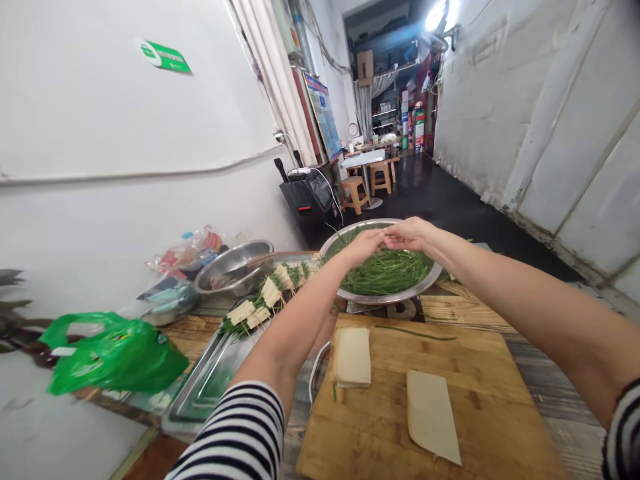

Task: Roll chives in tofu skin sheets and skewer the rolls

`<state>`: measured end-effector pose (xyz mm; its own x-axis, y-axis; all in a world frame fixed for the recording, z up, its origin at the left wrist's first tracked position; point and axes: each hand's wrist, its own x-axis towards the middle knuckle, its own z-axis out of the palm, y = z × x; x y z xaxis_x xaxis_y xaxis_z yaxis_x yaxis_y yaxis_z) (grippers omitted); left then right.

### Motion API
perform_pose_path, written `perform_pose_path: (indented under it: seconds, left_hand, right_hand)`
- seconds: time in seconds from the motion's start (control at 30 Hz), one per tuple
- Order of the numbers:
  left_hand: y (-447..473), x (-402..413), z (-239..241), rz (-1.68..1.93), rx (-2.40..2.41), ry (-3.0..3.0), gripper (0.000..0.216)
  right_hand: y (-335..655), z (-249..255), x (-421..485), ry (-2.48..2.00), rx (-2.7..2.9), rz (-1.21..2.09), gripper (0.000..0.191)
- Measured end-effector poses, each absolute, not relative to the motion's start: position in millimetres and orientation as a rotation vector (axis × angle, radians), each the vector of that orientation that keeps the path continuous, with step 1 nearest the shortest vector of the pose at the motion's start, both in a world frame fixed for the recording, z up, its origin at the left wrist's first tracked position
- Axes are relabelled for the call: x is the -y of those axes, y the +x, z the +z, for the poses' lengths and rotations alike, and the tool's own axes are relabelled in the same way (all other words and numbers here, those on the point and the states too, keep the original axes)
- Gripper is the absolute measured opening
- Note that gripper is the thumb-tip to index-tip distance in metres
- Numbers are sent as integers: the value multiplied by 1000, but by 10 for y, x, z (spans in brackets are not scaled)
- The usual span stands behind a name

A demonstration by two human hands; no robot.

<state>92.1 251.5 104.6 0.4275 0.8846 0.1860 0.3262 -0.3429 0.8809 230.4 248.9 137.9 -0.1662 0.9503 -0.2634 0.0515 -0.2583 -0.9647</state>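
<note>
Both my arms reach forward over a wide steel bowl point(425, 283) full of green chives point(387, 272). My left hand point(364, 244) and my right hand point(409, 233) meet fingertip to fingertip above the greens, fingers curled and pinched together; what they pinch is too small to make out. Nearer to me lies a wooden cutting board point(480, 393) with a stack of pale tofu-skin sheets point(353, 357), one single sheet point(431, 415) and a stray chive point(415, 332).
A steel tray point(205, 387) on the left holds several skewered rolls of tofu skin and greens point(260, 303). Behind it stand a second steel bowl point(235, 268), plastic packets point(193, 250) and a green plastic bag point(115, 357). Stools and a table point(367, 170) stand far down the corridor.
</note>
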Motion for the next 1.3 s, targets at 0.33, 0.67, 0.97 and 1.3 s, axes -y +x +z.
perform_pose_path:
  seconds: [0.33, 0.67, 0.97, 1.3]
  left_hand:
    - [813, -2295, 944, 779, -824, 1395, 23]
    - [834, -2303, 809, 907, -1049, 1531, 38]
    - [661, -2351, 881, 884, -1446, 1952, 38]
    - [946, -2322, 922, 1147, -1124, 1940, 44]
  right_hand:
    - [2406, 1578, -2503, -1450, 1148, 1292, 12]
    - [2362, 1715, -2496, -1468, 1195, 1180, 21]
    - [2416, 1812, -2435, -1523, 1375, 996, 17]
    - [2236, 1790, -2300, -1525, 1686, 866, 11]
